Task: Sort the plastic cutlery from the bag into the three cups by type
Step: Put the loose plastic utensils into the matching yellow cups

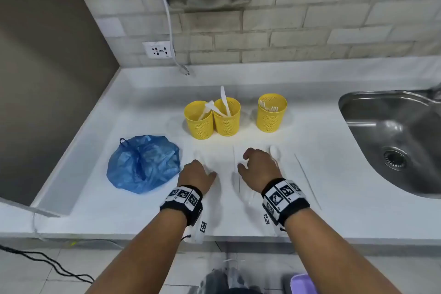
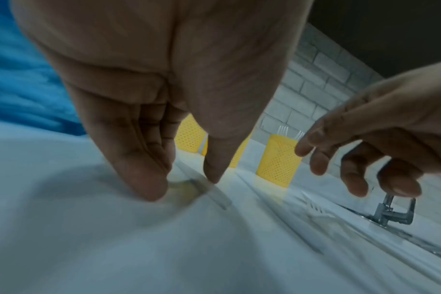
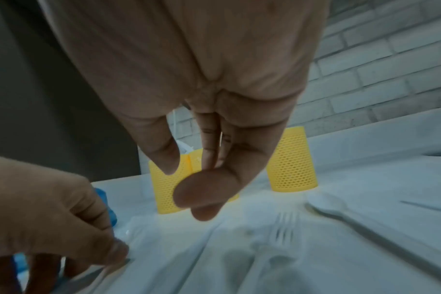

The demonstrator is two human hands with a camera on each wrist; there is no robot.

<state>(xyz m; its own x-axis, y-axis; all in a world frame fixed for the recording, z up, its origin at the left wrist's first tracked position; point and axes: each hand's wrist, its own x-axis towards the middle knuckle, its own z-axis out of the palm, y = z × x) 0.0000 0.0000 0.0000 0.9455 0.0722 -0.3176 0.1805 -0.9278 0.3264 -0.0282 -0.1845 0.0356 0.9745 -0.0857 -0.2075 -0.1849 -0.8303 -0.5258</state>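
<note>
Three yellow perforated cups stand at the back of the counter: the left cup (image 1: 199,119) and middle cup (image 1: 226,117) touch and hold white pieces, and the right cup (image 1: 272,112) holds forks. White cutlery lies loose on the white counter. My left hand (image 1: 198,173) is down on the counter, thumb and fingertips pinching the handle of a spoon (image 1: 198,154), blurred in the left wrist view. Over a fork (image 3: 282,228), my right hand (image 1: 257,167) hovers with fingers spread and holds nothing. Another spoon (image 1: 274,152) lies just beyond its fingers.
The crumpled blue bag (image 1: 143,163) sits left of my left hand. A steel sink (image 1: 393,140) opens at the right. Thin white pieces (image 1: 307,181) lie between my right hand and the sink. A wall socket (image 1: 158,50) and hanging cable are behind.
</note>
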